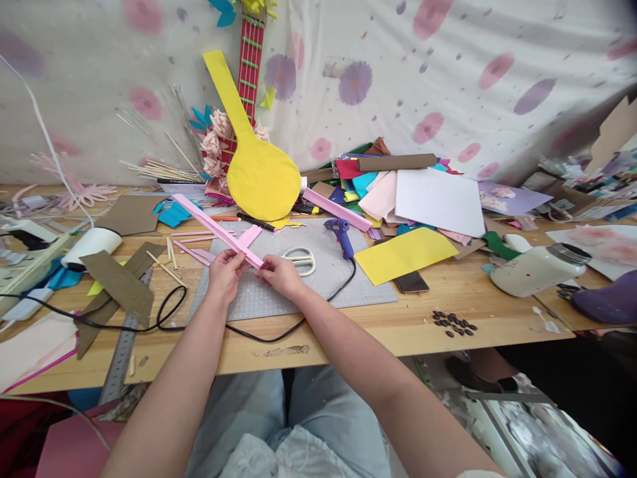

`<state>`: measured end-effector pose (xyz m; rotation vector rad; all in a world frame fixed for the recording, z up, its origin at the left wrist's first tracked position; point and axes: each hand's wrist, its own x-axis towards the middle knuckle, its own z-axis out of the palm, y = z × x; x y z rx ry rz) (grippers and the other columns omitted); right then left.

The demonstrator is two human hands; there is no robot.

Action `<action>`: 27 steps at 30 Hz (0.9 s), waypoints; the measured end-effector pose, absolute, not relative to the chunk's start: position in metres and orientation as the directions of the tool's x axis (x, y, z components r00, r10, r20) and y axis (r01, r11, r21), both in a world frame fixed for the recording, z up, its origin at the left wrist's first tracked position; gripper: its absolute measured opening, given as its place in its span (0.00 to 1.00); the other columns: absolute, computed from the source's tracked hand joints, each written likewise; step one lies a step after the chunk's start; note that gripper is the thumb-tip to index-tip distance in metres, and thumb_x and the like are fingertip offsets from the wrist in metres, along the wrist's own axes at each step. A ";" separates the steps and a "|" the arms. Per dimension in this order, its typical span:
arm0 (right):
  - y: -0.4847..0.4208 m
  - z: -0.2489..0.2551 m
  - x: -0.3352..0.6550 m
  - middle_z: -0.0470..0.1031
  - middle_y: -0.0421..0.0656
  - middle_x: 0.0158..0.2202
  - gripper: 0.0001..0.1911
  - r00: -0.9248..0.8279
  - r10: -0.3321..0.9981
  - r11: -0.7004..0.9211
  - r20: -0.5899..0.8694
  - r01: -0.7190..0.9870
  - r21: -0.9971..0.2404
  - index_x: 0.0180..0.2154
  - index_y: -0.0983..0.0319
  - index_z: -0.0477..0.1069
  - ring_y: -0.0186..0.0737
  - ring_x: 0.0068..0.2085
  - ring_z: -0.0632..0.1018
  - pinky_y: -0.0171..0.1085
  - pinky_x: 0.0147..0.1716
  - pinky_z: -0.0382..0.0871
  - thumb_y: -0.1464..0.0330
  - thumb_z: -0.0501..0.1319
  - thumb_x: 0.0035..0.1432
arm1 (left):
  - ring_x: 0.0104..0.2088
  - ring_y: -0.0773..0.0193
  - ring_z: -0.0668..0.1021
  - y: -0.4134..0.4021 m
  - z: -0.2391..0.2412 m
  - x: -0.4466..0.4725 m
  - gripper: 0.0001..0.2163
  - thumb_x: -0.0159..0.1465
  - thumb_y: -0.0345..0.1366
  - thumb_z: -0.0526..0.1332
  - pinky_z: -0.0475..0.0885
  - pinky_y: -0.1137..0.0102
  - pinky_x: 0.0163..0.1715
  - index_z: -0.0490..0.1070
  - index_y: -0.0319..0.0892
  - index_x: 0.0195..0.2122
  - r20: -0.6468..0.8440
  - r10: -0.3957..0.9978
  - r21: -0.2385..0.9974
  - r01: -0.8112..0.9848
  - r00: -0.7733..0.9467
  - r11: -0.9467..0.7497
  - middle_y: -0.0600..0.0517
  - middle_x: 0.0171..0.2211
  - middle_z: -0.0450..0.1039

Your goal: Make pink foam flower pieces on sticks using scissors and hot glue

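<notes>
A long folded pink paper strip (209,224) slants above the grey cutting mat (323,295), its far end up and to the left. My left hand (226,273) grips it from below near its lower end. The fingers of my right hand (281,275) pinch that end. Behind the strip lies another pink paper piece (249,236). White-handled scissors (302,260) rest on the mat just past my right hand. A purple glue gun (341,239) lies farther right on the mat, its black cord looping across the table.
A yellow banjo-shaped cutout (263,176) leans at the back beside a red decorated neck (250,66). Coloured sheets, a yellow sheet (405,254), a phone (412,282), dark beads (452,323) and a white bottle (537,270) lie to the right. Brown strips (119,285) and a metal ruler (119,365) are left.
</notes>
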<state>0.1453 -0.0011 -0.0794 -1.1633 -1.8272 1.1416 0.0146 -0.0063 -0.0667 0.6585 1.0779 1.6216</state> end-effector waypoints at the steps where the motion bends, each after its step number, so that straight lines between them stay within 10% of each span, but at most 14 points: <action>1: -0.002 -0.079 0.146 0.72 0.36 0.23 0.05 -0.371 0.925 0.216 0.080 0.341 -0.915 0.25 0.61 0.64 0.30 0.23 0.72 0.30 0.26 0.63 0.68 0.59 0.49 | 0.24 0.69 0.74 -0.007 -0.066 0.014 0.10 0.44 0.28 0.65 0.72 0.71 0.29 0.66 0.36 0.26 -0.094 0.953 0.894 -0.446 -0.289 -0.047 0.54 0.23 0.70; 16: 0.001 -0.074 0.150 0.70 0.35 0.22 0.06 -0.428 0.901 0.232 0.070 0.340 -0.911 0.29 0.61 0.66 0.29 0.23 0.71 0.30 0.25 0.63 0.67 0.61 0.47 | 0.26 0.69 0.76 -0.010 -0.062 0.014 0.05 0.49 0.23 0.62 0.73 0.74 0.29 0.67 0.35 0.26 -0.160 0.948 0.874 -0.486 -0.274 0.007 0.52 0.23 0.71; 27: 0.015 -0.047 0.213 0.71 0.48 0.40 0.13 -0.451 0.885 0.464 0.117 0.829 -0.312 0.39 0.63 0.70 0.41 0.44 0.68 0.37 0.43 0.59 0.66 0.57 0.51 | 0.25 0.75 0.75 -0.004 -0.056 0.008 0.08 0.56 0.20 0.54 0.73 0.83 0.27 0.69 0.36 0.25 -0.289 0.911 0.688 -0.725 -0.293 -0.015 0.54 0.23 0.72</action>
